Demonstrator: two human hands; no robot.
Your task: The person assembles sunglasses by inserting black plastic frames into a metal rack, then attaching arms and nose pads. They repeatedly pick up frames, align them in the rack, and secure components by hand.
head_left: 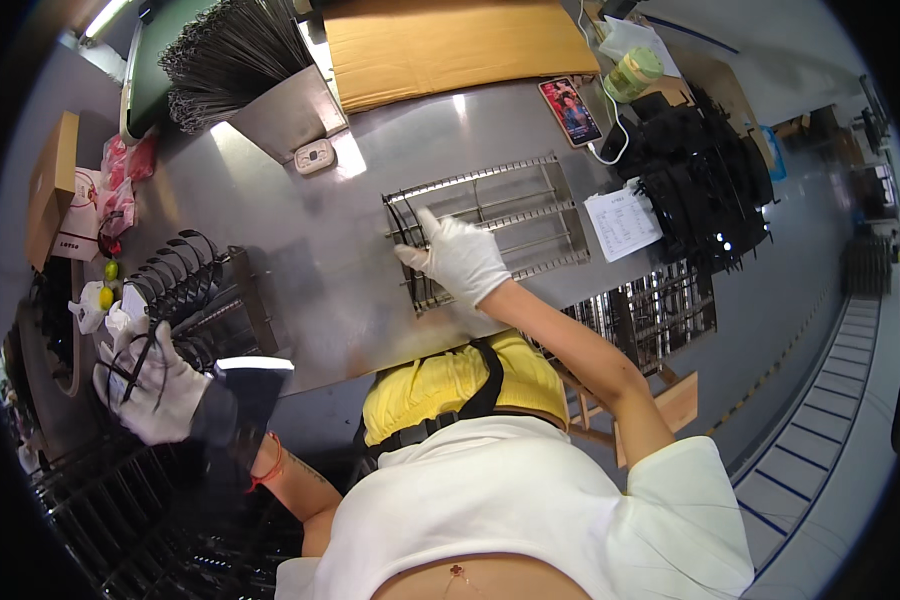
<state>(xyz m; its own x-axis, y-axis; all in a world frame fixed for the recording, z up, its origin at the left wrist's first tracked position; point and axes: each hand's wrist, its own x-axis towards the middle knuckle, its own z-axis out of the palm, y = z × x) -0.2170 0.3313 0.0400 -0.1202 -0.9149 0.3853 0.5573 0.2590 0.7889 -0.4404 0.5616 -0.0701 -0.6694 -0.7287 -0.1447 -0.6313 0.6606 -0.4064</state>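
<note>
Left hand (160, 393) clutching thin black strips (143, 360), right hand (465, 260) over the metal rack (537, 213), its thumb and forefinger apart

You have two gloved hands here, one left hand (153, 388) and one right hand (462, 262), over one steel table (320, 260). Before you are one phone (570, 112), one green jar (632, 76), one small pale case (314, 157) and one metal rack (568, 208) at your right; the black strips (178, 268) are too crowded to count.
</note>
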